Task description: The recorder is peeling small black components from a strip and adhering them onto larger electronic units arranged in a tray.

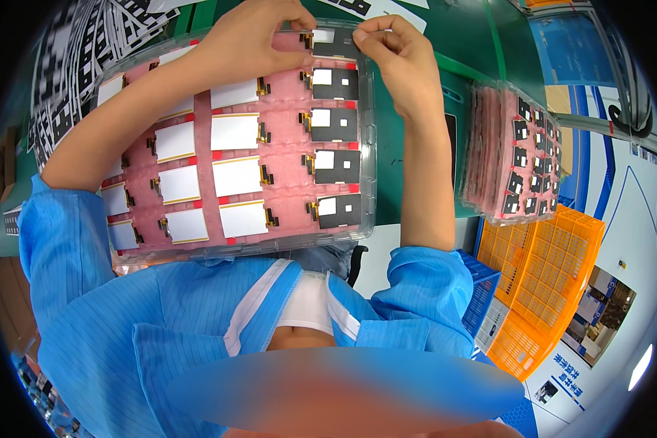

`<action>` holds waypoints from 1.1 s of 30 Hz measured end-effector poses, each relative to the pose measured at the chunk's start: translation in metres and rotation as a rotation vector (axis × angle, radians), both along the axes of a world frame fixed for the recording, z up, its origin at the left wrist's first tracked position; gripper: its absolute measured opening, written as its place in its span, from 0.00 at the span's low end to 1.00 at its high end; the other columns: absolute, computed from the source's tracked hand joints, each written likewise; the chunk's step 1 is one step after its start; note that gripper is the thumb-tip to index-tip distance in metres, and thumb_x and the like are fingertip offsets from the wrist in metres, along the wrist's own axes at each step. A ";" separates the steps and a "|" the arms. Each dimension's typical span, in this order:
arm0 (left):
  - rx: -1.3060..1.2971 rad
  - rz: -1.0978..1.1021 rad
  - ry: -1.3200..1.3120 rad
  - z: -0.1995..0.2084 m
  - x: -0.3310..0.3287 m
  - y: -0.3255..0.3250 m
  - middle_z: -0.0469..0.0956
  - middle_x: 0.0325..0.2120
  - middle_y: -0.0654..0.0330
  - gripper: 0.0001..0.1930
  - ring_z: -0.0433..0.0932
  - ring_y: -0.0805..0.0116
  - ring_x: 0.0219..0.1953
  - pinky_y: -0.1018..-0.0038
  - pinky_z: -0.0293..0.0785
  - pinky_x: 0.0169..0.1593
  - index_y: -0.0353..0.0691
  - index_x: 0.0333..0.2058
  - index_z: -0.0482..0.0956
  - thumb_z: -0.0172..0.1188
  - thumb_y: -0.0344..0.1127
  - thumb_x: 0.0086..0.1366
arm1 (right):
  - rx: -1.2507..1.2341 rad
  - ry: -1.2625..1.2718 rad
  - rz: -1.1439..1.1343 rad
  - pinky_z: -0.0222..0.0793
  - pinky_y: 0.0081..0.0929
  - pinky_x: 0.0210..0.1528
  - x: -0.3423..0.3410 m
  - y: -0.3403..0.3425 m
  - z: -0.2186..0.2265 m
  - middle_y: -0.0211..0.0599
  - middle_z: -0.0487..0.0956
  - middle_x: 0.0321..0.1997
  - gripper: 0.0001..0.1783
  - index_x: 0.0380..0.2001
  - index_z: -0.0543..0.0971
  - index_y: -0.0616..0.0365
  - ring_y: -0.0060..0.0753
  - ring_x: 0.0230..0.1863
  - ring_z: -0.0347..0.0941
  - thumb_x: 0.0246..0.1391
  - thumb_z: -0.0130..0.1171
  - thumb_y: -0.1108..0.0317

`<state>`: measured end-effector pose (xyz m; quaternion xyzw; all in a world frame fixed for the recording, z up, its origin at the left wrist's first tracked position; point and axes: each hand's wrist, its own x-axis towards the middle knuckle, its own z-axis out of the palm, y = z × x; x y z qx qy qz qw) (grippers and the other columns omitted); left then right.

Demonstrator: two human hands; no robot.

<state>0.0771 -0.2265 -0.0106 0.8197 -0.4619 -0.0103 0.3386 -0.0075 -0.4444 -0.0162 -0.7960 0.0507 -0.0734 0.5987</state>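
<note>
A clear plastic tray [368,146] with a pink liner lies in front of me, holding rows of flat display panels. Most panels show a white face [240,176]; those in the right column carry a black sheet with white squares [336,125]. At the far right corner of the tray is one black-faced display panel [333,41]. The thumb and forefinger of my left hand [270,40] are at opposite long edges of its left end. My right hand [401,62] pinches at its right end, fingertips closed together. Small ribbon connectors [306,41] stick out from the panels' left ends.
On the green table [394,168], a stack of similar pink-lined trays [515,157] stands to the right. Black-and-white die-cut sheets [87,58] lie at the far left. Orange crates [544,285] and a blue crate [482,288] are at the lower right.
</note>
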 end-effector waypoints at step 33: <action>0.008 0.006 0.079 0.006 -0.001 -0.002 0.78 0.35 0.52 0.18 0.79 0.54 0.40 0.66 0.75 0.43 0.32 0.36 0.81 0.76 0.35 0.50 | 0.023 -0.083 0.001 0.63 0.15 0.29 0.002 0.005 -0.010 0.23 0.75 0.24 0.03 0.31 0.77 0.61 0.12 0.26 0.67 0.59 0.62 0.78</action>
